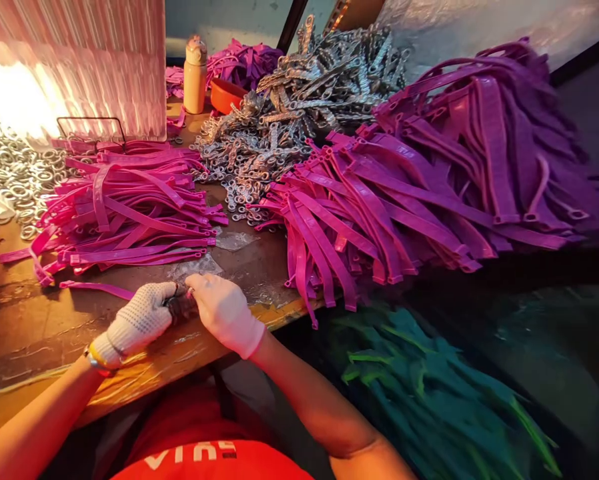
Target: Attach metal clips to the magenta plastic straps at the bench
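Observation:
My left hand (142,320), in a white dotted glove, is closed with its fingers curled inward. A pink strap (99,287) runs from the left into this hand, and its further end is hidden there. Close beside it, my right hand (224,312), in a pale glove, is pinched shut with its fingertips near the left thumb. A small pinkish bit shows at those fingertips, too small to name. The gap between the hands is dark and blurred. Just behind them lies a heap of pink straps (144,213) with small loops at their ends.
Metal chain pieces (299,100) are piled at the back, with metal rings (27,170) at left. More purple straps (379,187) overhang the table edge at right. A bottle (195,77) stands near a red bowl (227,95). Green straps (429,387) lie below, right.

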Motion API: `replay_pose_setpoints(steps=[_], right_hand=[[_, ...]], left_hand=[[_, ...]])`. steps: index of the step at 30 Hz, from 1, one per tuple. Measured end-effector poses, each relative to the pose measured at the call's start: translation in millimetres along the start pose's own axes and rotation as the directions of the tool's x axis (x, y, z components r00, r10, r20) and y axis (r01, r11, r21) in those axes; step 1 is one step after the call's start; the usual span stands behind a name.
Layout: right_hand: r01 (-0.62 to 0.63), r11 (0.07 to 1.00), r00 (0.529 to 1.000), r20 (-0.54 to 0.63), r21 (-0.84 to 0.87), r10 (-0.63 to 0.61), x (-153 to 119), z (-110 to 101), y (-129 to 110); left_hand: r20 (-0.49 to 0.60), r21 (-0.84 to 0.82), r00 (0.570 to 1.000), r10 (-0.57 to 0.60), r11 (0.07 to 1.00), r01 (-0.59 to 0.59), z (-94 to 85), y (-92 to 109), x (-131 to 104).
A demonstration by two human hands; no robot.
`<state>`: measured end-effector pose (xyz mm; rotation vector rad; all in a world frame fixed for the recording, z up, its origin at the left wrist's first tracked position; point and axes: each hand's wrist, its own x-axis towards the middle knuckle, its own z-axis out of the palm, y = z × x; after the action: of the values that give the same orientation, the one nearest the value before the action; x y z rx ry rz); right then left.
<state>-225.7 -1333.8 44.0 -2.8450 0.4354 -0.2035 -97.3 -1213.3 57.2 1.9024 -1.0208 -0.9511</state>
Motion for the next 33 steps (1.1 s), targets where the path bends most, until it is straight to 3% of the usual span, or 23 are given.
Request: replay_pose_setpoints(steps=[3, 6, 9, 12, 19, 23, 26, 28, 30, 33], right_hand=[[-0.104, 0.991, 0.994, -0.02, 0.084, 0.106, 0.4, -0.3, -2.0], [-0.145, 0.969, 0.989, -0.006, 0.202, 0.149, -1.9, -7.8, -3.1], [-0.192, 0.955, 0.975, 0.151, 0.228, 0.16, -1.3, -18.5, -2.8], [-0.249, 0.964, 0.935, 0.283, 0.092, 0.214, 2.9, -22.8, -1.4], [0.012, 0.99, 0.96, 0.277, -0.142, 0.028, 0.1, -11.0, 0.0], [0.036, 0.98, 0.946, 0.323, -0.197, 0.031, -1.0, -19.2, 3.2], [0.102, 0.974, 0.931, 0.365, -0.202, -0.022, 12.0, -35.5, 22.6], [0.091, 0.969, 0.953, 0.302, -0.229, -0.018, 30.1, -46.1, 45.7], [-0.047, 0.948, 0.98, 0.17, -0.315, 0.104, 54.2, -52.0, 73.3], [-0.199, 0.88, 0.964, 0.075, -0.432, 0.255, 90.6, -48.0, 111.4]], left_hand=[[-0.062, 0.083, 0.995, 0.08, 0.994, -0.075, 4.3, 0.4, 0.1], [-0.013, -0.128, 0.999, -0.04, 0.991, 0.038, 5.1, 0.5, -2.3], [0.018, -0.235, 0.993, -0.114, 0.965, 0.115, 4.9, 0.1, -5.0], [-0.057, -0.171, 0.996, -0.062, 0.984, 0.051, 6.3, -1.3, -5.3], [-0.075, -0.044, 0.997, -0.023, 0.999, 0.02, 8.6, 0.1, -2.3], [-0.039, -0.218, 0.992, -0.117, 0.97, 0.106, 7.0, 4.0, -4.3], [-0.008, -0.509, 0.964, -0.266, 0.831, 0.225, 2.2, 4.0, -4.8], [0.014, -0.694, 0.955, -0.295, 0.686, 0.221, -2.0, 2.4, -3.7], [0.052, -0.827, 0.947, -0.318, 0.518, 0.22, -5.4, -0.8, -2.2], [0.106, -0.93, 0.908, -0.405, 0.284, 0.235, -7.7, -8.7, -1.5]])
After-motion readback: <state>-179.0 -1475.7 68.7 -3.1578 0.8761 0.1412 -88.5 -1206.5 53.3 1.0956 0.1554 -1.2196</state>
